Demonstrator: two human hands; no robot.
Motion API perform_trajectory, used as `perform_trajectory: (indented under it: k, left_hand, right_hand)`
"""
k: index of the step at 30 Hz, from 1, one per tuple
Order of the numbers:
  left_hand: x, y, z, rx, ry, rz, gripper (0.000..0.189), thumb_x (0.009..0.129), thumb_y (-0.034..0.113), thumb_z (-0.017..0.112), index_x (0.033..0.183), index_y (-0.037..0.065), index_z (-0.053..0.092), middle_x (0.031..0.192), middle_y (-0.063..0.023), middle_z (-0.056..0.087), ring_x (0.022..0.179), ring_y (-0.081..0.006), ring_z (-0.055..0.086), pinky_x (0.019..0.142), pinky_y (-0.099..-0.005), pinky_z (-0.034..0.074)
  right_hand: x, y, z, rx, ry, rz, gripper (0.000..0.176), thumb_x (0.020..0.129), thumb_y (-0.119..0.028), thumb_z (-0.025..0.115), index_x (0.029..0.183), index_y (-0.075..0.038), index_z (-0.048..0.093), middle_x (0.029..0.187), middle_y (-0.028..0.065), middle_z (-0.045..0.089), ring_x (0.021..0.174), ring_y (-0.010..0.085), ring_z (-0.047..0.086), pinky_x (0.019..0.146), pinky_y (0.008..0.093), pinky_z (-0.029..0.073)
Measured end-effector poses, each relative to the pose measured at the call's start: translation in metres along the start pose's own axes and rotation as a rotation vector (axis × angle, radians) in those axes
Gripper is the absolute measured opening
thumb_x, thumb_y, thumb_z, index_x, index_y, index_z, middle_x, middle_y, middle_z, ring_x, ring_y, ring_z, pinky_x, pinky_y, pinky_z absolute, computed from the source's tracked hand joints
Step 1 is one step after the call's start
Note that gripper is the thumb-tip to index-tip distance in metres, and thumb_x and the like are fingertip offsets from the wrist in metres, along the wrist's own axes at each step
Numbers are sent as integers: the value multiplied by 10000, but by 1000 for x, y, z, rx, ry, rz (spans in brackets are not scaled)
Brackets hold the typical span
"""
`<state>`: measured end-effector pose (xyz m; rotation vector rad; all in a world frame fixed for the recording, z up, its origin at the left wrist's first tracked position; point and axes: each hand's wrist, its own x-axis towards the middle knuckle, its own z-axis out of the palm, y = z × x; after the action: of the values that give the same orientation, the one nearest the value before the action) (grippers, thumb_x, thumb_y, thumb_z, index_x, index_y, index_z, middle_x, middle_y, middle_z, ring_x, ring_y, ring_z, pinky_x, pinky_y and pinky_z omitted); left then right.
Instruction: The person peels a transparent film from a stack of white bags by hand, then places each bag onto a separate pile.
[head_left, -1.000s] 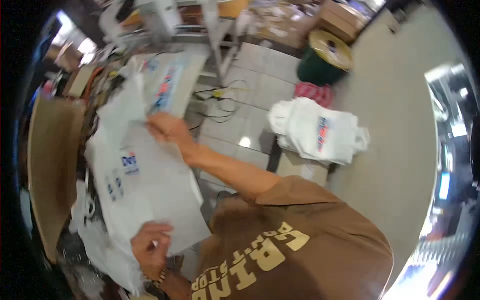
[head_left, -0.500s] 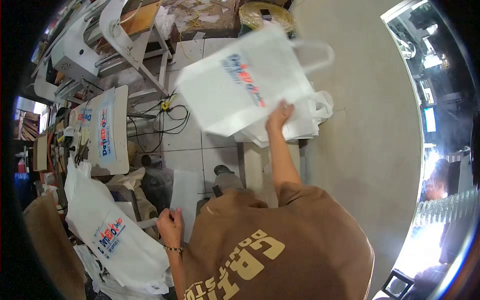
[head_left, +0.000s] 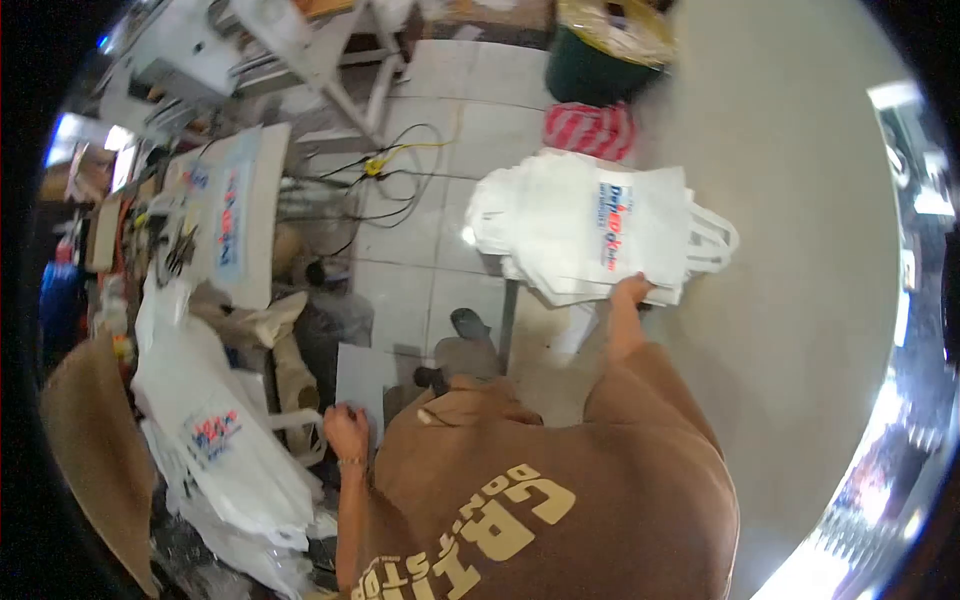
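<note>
My right hand [head_left: 632,290] is at the near edge of a white tote bag [head_left: 652,215] with blue and red print, its fingers closed on that edge. This bag lies on top of an uneven stack of white tote bags [head_left: 540,235]. On the left, my left hand [head_left: 347,432] is closed, with its curled fingers against the loop handle [head_left: 298,419] of another white printed tote bag [head_left: 215,400]. That bag hangs over a pile at the left; the inside of the left grip is hidden.
A pale board with a printed panel [head_left: 232,215] stands at left, below a white metal frame [head_left: 310,70]. Black cables [head_left: 410,190] lie on the tiled floor. A green bin [head_left: 590,75] and a red-and-white striped cloth [head_left: 590,130] sit beyond the stack. A beige surface [head_left: 790,300] runs along the right.
My right hand has brought the tote bag down from the air onto the stack, where it now lies flat. My left hand stays by the loop handle. The view has shifted.
</note>
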<state>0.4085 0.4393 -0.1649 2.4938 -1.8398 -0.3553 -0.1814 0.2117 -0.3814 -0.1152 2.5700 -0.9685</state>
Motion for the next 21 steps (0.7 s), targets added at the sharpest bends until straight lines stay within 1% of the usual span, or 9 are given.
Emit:
perform_trajectory:
  k: [3,5,8,10,13,15,17,19,21]
  left_hand:
    - [-5,-30,30,100,4,-116,269,790,205,734,922,-24,686,967,-244,632,919,-409,615,831,-475,504]
    - [7,-6,15,11,-144,-159,311,825,242,708,989,-21,688,1065,-252,633,1011,-397,612,896,-467,499]
    - [13,47,-51,-347,-262,19,326,887,283,662,1037,-6,681,1139,-222,644,1054,-389,616,904,-463,501]
    - [6,73,-94,-491,-203,298,307,890,255,690,1073,9,681,1091,-173,679,993,-334,655,864,-412,521]
    - [-4,85,-208,-921,-310,175,273,882,208,696,1077,17,693,1024,-157,695,899,-313,677,816,-375,538]
    - [-8,44,-243,-795,-26,120,205,868,158,711,1007,8,715,938,-116,713,844,-220,675,769,-314,532]
    - [-6,-20,-255,-761,266,-138,153,857,113,700,954,-5,718,904,-104,716,783,-147,650,724,-284,516]
    - [6,-104,-243,-625,479,-210,182,822,123,733,948,-7,714,872,-101,698,756,-161,640,708,-285,512]
    - [12,-168,-239,-378,488,-288,396,758,182,794,1107,24,691,1160,-144,650,971,-225,632,818,-327,510]
  right_hand:
    - [63,68,35,30,-19,-260,664,972,-374,558,1417,43,297,1372,304,481,1205,434,527,1009,464,446]
    - [43,41,25,-303,65,-5,1057,803,-726,606,1337,148,347,1267,332,529,1148,441,557,1032,476,430]
    - [33,44,4,-193,104,369,1111,716,-826,595,1138,194,465,1046,298,624,866,391,670,643,473,584]
    - [-105,-20,-48,-47,52,183,868,832,-704,585,1087,124,540,1024,254,649,891,364,669,694,454,570]
    - [-66,79,42,-362,-146,-702,574,943,-516,569,1033,50,598,989,140,663,828,276,642,705,374,524]
    - [-159,49,57,5,-692,-846,358,970,-354,597,992,2,632,885,30,633,762,176,569,709,284,458]
    - [-254,17,70,-99,-1072,-823,303,949,-287,649,943,15,633,795,-8,575,723,114,492,666,260,423]
    - [-366,-27,54,-116,-1311,-1094,262,932,-271,678,966,-13,651,776,7,596,704,76,510,632,242,424]
    - [-478,-82,-12,-68,-1757,-679,285,933,-258,672,1077,-15,635,814,39,636,754,116,589,661,256,481]
